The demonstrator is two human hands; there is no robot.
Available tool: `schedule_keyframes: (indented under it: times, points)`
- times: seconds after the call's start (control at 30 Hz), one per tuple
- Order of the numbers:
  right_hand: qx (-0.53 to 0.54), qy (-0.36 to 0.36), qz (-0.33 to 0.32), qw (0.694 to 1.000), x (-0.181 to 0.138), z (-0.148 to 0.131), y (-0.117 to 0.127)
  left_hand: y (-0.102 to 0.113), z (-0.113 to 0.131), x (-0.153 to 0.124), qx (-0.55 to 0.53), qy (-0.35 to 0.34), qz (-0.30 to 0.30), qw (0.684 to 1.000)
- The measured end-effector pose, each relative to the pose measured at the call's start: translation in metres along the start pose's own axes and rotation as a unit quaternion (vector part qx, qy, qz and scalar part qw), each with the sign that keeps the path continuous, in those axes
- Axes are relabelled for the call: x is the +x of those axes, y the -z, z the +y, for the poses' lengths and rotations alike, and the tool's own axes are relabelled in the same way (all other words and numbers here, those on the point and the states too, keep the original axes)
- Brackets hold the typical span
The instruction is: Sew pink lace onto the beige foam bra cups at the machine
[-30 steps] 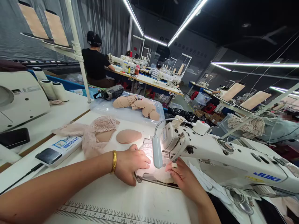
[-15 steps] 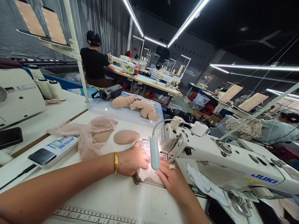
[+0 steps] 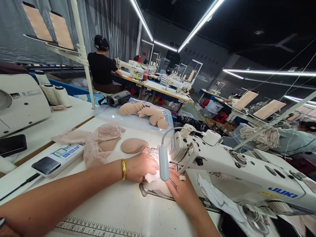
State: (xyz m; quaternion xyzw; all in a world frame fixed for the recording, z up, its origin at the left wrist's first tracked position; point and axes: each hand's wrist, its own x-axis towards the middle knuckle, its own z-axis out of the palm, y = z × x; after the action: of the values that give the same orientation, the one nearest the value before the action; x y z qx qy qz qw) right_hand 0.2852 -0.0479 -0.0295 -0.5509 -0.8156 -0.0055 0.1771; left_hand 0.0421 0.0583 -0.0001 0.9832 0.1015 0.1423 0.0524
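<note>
My left hand point(image 3: 141, 166), with a gold bangle at the wrist, is curled over a pale lace fabric piece point(image 3: 153, 176) at the needle of the white sewing machine point(image 3: 237, 174). On the near side, my right hand point(image 3: 182, 192) presses the same piece flat against the needle plate. The machine's small lamp point(image 3: 163, 163) hangs between both hands and hides the fingertips. A beige foam cup point(image 3: 134, 145) lies just beyond my left hand.
Pink lace pieces point(image 3: 96, 141) and a white control box point(image 3: 58, 158) lie to the left. A clear tray point(image 3: 118, 116) holds several beige cups. A phone point(image 3: 12, 144) and thread cones point(image 3: 55, 95) sit far left. Another person point(image 3: 101, 65) sews at the table behind.
Both hands have slid the fabric piece away from me, further under the machine head. My right hand has moved left, closer to the lamp.
</note>
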Motion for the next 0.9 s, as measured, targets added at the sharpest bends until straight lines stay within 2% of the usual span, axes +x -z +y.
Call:
schedule_keyframes:
  times: [0.33,0.63,0.9]
  points:
    - [0.074,0.033,0.025,0.996,-0.003,-0.011,0.003,-0.007,0.008,-0.009,-0.011,-0.004,0.002,1.000]
    - [0.137,0.039,-0.004,0.990,-0.001,-0.017,-0.004,-0.009,0.009,-0.008,-0.014,0.002,0.001,1.000]
    - [0.140,0.045,-0.012,0.989,0.000,-0.022,-0.002,-0.009,0.008,-0.008,-0.011,0.004,0.000,1.000]
